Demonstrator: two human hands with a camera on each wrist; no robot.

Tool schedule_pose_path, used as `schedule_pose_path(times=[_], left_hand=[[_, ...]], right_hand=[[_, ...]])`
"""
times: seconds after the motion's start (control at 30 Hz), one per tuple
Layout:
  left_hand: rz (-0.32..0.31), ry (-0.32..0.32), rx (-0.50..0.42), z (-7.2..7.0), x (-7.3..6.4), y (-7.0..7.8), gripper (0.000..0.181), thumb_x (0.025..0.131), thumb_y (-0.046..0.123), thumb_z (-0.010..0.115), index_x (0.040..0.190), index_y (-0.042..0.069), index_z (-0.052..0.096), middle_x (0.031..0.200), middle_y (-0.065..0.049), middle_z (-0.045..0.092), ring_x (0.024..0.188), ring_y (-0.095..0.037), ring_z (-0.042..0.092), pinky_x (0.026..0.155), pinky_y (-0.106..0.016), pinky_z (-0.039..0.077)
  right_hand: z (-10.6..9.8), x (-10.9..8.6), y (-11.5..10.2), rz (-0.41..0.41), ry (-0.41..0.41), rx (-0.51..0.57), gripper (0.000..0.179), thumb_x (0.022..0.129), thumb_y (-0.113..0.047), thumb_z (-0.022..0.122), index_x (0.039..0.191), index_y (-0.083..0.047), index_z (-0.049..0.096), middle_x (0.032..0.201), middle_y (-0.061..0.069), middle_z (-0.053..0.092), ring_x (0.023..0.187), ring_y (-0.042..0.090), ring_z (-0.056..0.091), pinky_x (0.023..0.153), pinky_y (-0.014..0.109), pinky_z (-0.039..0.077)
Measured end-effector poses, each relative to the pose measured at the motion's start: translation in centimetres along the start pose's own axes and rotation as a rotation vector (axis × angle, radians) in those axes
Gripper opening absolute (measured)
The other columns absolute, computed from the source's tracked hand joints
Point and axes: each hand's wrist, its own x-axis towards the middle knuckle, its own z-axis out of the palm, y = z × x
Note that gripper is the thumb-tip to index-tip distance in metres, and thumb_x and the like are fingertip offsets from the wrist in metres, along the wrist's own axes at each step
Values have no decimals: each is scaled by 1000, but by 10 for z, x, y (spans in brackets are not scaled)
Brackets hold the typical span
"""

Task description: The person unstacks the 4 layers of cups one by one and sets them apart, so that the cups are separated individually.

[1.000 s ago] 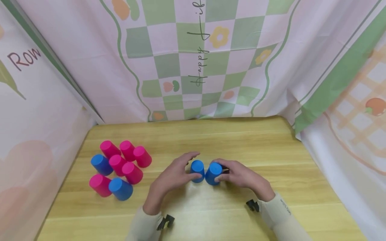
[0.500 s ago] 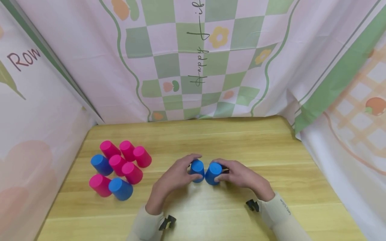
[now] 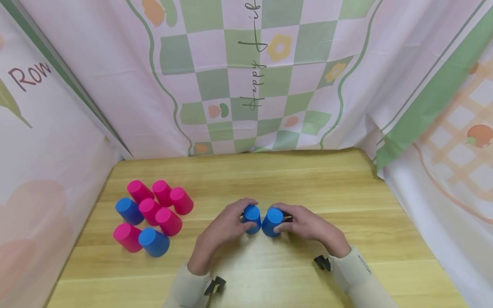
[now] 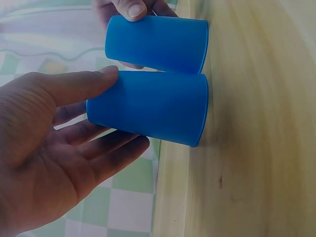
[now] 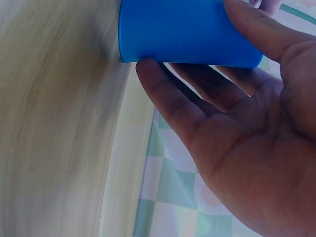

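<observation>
Two blue cups stand upside down side by side at the middle of the table, their lower rims close together. My left hand [image 3: 227, 222] holds the left blue cup [image 4: 148, 103] near its top, thumb on the near side and fingers around the far side. The right blue cup [image 3: 272, 222] is held by my right hand [image 3: 306, 221], with the thumb in front and the fingers behind. In the right wrist view the fingertips [image 5: 148, 69] lie along the side of that cup.
At the left of the wooden table [image 3: 292, 273] stands a group of upturned cups, several pink, such as one pink cup [image 3: 169, 221], and two blue, including a blue cup [image 3: 154, 242]. A patterned curtain [image 3: 246, 85] hangs behind the table's far edge.
My left hand has moved slightly right and its fingers have closed in around the left blue cup. The right hand and the cups have stayed where they were.
</observation>
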Motion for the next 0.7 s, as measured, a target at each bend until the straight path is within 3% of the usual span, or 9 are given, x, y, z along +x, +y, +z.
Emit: schedule_pose_path(times=[0.33, 0.7], left_hand=[[27, 9, 8, 0, -1, -1, 49, 92, 23, 69, 137, 17, 52, 136, 1, 56, 125, -22, 54, 103, -44, 47], [-48, 63, 26, -16, -17, -1, 52, 92, 27, 70, 140, 23, 49, 137, 1, 55, 125, -23, 53, 100, -45, 50]], right_hand=[[0, -1, -1, -7, 1, 19, 39, 92, -36, 67, 129, -31, 55, 115, -9, 64, 109, 16, 60, 96, 47, 51], [0, 0, -1, -9, 11, 7, 37, 92, -35, 67, 127, -32, 55, 115, -9, 64, 110, 16, 61, 97, 46, 51]])
